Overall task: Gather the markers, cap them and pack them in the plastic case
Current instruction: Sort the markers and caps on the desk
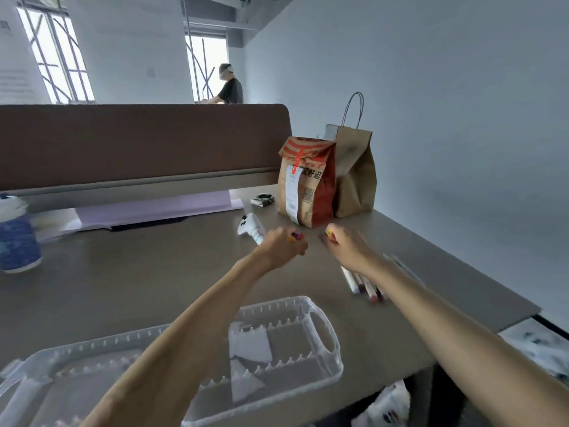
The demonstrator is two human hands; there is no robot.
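Clear plastic case (323,322) sits open on the bench (154,266), nearest the person; no markers visible in it. Gathering step, I'd say. Left hand (281,246) fingers clenched round small purple, red and orange pieces (296,236); right hand (341,241) fingers grasp a yellow piece (328,232). Caps or marker ends, can't tell. Loose markers (363,285) lie under the right forearm. Next probably needs: match colours, press caps on, slot into case.

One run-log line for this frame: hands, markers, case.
left hand grips purple and red marker pieces | right hand grips yellow-tipped piece | white-barrelled markers lie on grey table | clear plastic case open
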